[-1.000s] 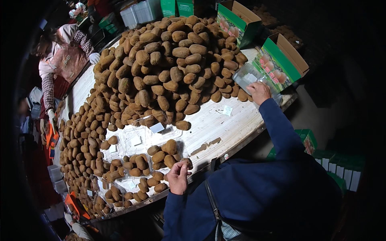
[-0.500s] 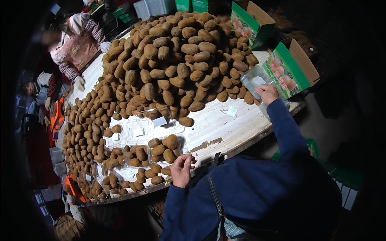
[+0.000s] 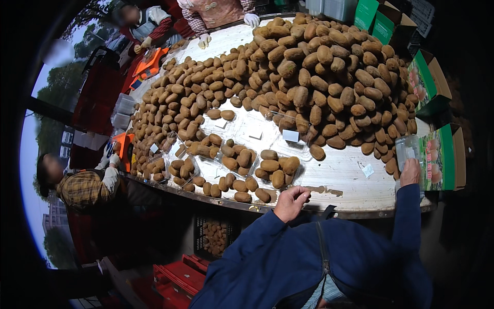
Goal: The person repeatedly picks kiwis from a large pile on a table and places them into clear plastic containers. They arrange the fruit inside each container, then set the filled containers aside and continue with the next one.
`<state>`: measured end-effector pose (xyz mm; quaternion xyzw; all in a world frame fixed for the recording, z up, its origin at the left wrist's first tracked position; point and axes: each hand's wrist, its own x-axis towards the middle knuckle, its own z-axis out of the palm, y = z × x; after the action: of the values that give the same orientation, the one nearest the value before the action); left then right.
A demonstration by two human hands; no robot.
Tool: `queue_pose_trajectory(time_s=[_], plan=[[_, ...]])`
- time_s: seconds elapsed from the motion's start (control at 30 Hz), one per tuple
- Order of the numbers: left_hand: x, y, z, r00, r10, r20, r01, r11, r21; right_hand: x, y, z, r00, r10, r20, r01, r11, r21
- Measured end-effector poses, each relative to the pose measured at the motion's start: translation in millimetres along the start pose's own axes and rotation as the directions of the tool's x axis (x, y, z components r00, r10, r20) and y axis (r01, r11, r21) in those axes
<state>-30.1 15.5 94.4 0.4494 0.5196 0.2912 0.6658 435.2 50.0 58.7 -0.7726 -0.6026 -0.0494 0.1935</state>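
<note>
My right hand point(image 3: 410, 172) is closed on the near end of a clear plastic container point(image 3: 407, 147), beside a green fruit carton at the right of the table. Near the front edge, my left hand point(image 3: 292, 202) has its fingers pinched together; whether anything small is between them is hidden. Just beyond it sits an open clear tray of brown kiwifruit point(image 3: 278, 169). More filled clear trays point(image 3: 237, 157) stand to its left, with loose kiwifruit point(image 3: 243, 196) in front of them.
A large kiwifruit heap point(image 3: 329, 77) covers the table's far side. Green cartons point(image 3: 446, 159) stand at right. Co-workers' gloved hands point(image 3: 251, 20) rest at the far edge; another person point(image 3: 85, 188) is at left. Below are a black crate point(image 3: 199, 234) and red crates point(image 3: 180, 278).
The view has swung left, so the table and heap sit further right and more of the left side shows. My right hand stays at the clear container; my left stays pinched by the front edge.
</note>
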Motion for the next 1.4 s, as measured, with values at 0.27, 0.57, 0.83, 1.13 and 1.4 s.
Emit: queue_pose_trajectory(time_s=[0.27, 0.57, 0.83, 1.13, 1.4], plan=[[3, -5, 1, 0.998, 0.044, -0.037, -0.042, 0.998, 0.050, 7, 17, 4, 0.991, 0.111, 0.069, -0.118, 0.987, 0.106], [7, -10, 0, 0.994, 0.092, -0.052, -0.082, 0.981, 0.174, 17, 32, 27, 0.991, 0.112, 0.077, -0.117, 0.991, 0.066], [4, -11, 1, 0.991, 0.098, -0.090, -0.079, 0.977, 0.198, 13, 25, 18, 0.989, 0.145, -0.027, -0.144, 0.988, 0.049], [10, -15, 3, 0.991, 0.076, -0.107, -0.053, 0.977, 0.207, 1, 46, 14, 0.852, 0.120, -0.510, -0.024, 0.982, 0.190], [9, -23, -3, 0.998, 0.056, -0.037, -0.052, 0.994, 0.099, -2, 3, -27, 0.768, 0.154, -0.622, -0.007, 0.973, 0.232]])
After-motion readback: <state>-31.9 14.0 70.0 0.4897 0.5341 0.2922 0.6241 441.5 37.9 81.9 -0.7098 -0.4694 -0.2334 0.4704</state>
